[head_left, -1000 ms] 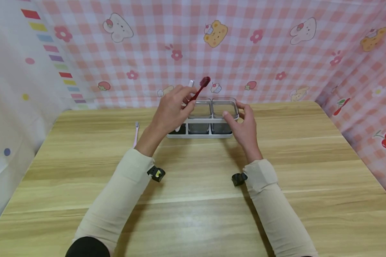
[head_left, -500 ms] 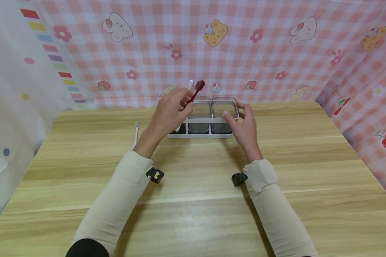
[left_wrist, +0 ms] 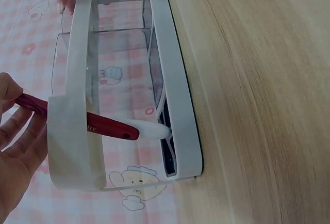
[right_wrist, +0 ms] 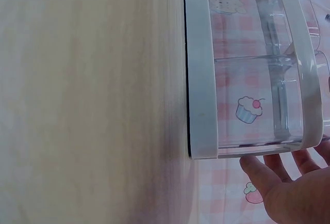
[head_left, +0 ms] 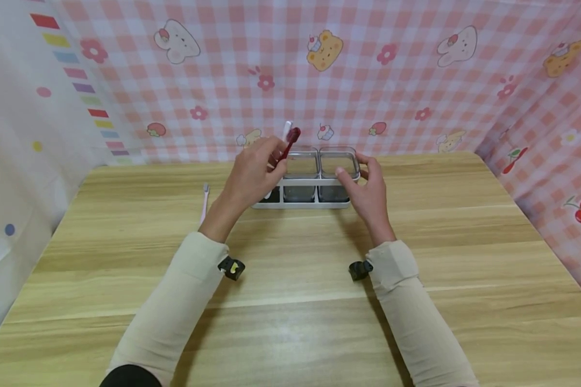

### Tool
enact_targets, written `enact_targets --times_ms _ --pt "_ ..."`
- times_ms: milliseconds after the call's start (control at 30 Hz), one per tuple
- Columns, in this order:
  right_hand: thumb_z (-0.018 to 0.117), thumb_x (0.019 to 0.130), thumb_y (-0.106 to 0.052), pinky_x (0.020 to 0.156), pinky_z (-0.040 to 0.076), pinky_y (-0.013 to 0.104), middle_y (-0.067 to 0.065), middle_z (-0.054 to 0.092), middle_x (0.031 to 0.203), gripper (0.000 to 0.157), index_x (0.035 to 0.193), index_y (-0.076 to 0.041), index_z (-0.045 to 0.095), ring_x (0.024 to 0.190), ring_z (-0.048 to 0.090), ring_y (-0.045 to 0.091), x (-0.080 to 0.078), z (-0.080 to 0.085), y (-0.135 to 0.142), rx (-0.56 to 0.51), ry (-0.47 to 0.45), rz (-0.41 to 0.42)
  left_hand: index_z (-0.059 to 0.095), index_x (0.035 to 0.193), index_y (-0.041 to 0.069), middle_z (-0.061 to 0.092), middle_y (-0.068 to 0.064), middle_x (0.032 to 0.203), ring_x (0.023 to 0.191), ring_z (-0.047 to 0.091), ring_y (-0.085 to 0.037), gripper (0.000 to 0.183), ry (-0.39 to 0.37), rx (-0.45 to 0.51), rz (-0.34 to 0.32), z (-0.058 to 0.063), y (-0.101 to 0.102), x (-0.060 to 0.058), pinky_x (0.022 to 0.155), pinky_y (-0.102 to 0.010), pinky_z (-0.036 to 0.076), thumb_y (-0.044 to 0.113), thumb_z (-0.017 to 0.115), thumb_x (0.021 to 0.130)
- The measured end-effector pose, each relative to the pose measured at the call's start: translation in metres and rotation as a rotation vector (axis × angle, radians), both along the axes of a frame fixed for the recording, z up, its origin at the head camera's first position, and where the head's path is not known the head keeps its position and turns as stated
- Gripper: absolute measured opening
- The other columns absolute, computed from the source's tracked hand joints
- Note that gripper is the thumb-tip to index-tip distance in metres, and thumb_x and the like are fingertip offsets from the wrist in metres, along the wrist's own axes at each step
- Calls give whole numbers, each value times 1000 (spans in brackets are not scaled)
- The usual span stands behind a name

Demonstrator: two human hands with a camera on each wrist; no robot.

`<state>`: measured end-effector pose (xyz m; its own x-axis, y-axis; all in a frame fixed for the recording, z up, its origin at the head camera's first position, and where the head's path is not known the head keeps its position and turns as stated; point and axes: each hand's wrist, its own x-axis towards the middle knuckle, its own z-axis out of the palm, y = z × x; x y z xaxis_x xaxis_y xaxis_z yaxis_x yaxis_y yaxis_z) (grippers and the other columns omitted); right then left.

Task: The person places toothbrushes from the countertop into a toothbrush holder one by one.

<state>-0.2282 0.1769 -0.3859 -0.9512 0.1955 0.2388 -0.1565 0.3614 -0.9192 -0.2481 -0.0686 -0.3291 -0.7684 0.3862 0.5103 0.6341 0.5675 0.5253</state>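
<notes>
My left hand pinches a red toothbrush, bristle head up, above the left end of a white toothbrush holder. In the left wrist view the red handle passes through the holder's upper frame, its tip above the base. Beside it a white toothbrush leans in the same end section, its foot down at the base. Two clear cups sit in the holder's other sections. My right hand grips the holder's right end, thumb in front at the cup and fingers round the side.
A pale pink toothbrush lies on the wooden table, left of my left hand. Right behind the holder hangs a pink checked cloth. A white cloth hangs along the left side.
My left hand has moved slightly left and lowered the red toothbrush, so its head is nearer the holder. My right hand and the holder have stayed still.
</notes>
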Motion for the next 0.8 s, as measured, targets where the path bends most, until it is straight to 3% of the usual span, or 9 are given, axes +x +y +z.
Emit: enact_targets --times_ms 200,533,800 --pt "70 95 -35 94 52 51 10 46 150 62 146 -8 48 131 47 37 0 -2 0 6 1 1 61 105 0 63 -12 95 80 63 -22 12 79 -75 0 -2 -3 4 68 -34 56 8 59 96" --pt "71 95 -35 93 52 51 10 46 149 61 146 -8 49 130 47 36 0 -1 0 -1 5 -2 58 98 0 59 -10 84 71 55 -20 7 94 -83 14 -2 -5 2 60 -31 46 5 59 93" --pt "70 95 -33 93 52 50 11 46 149 60 145 -7 49 130 48 37 -2 -1 0 -6 20 -2 59 95 1 63 -9 81 69 58 -21 5 86 -115 19 0 -6 2 59 -32 49 5 60 92"
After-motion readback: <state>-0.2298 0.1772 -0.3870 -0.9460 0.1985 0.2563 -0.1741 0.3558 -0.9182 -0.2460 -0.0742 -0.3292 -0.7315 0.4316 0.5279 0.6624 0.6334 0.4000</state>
